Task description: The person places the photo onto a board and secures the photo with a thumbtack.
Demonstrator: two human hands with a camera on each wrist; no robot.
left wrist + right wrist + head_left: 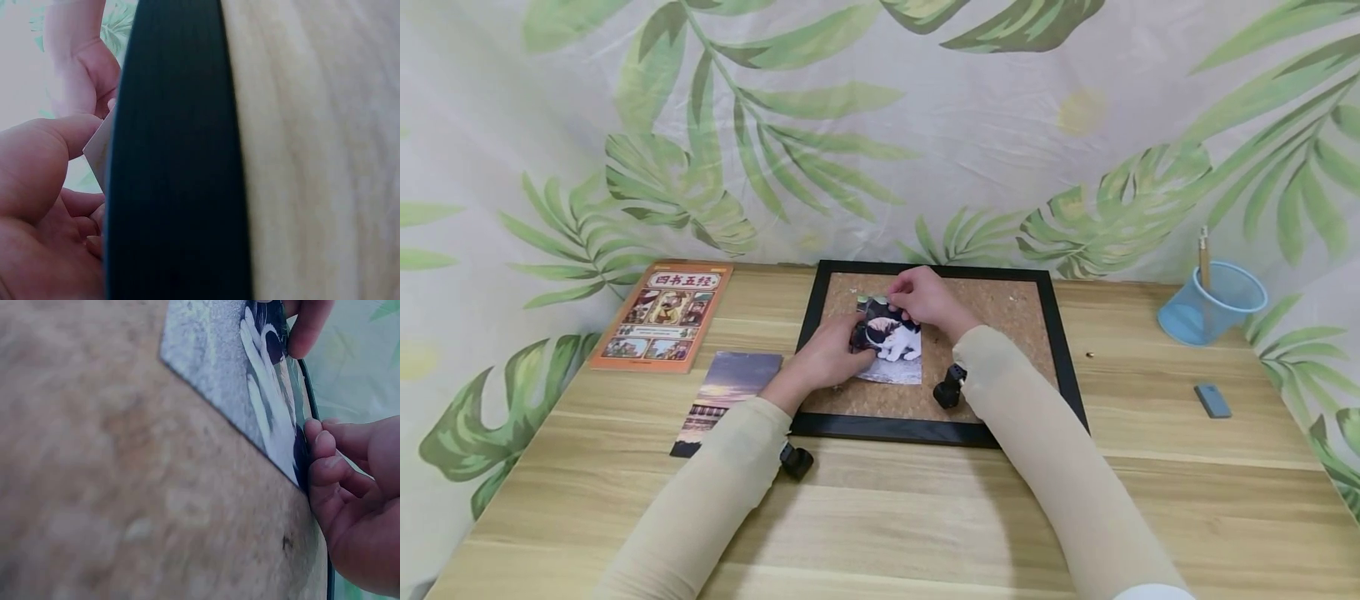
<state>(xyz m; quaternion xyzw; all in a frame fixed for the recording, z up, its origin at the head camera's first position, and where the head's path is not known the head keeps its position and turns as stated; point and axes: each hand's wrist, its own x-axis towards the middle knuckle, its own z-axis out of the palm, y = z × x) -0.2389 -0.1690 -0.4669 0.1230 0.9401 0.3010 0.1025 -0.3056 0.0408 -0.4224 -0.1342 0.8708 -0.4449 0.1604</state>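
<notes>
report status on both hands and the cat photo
Left hand on left side of cat photo. Right hand at its top, pinch unclear. Photo on corkboard. Only hands overlap it; nothing else in the way.

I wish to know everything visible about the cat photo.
The cat photo is a thin, paper-like print with a black-and-white cat on grey ground. It rests on the left part of the cork board. The left hand touches its left side; the right hand touches it near the upper edge. Whether it lies flat is unclear.
</notes>
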